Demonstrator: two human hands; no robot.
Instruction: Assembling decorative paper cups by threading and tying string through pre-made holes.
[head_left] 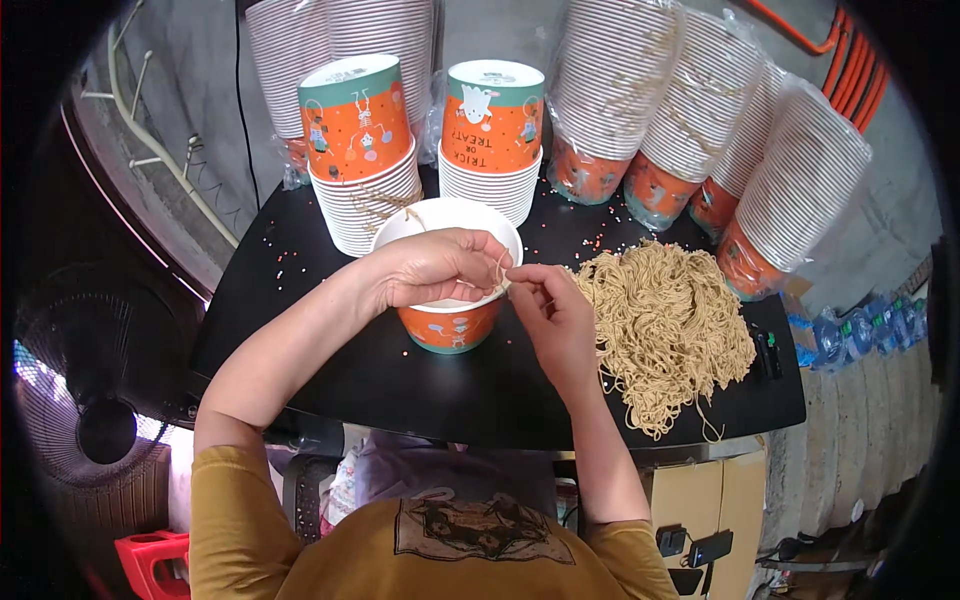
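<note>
A white-lined paper bucket [450, 327] with an orange and green printed outside stands upright on the black table, in front of me. My left hand [448, 268] reaches across its opening, thumb and fingers closed in a pinch at the right rim. Thin tan cord [499, 274] shows between those fingertips. From the right, my right hand [548, 308] meets it at the same spot, its fingertips pinched on the cord too. Another piece of tan cord comes over the far left rim. Whether the cord is knotted there is too small to see.
A heap of tan cords [665, 335] lies to the right. Behind the bucket stand two stacks of upturned buckets [365, 215], [488, 190], cords draped on the left one. Plastic-wrapped stacks [610, 90] line the back. Small beads dot the black table [380, 375]. A fan [105, 430] is at left.
</note>
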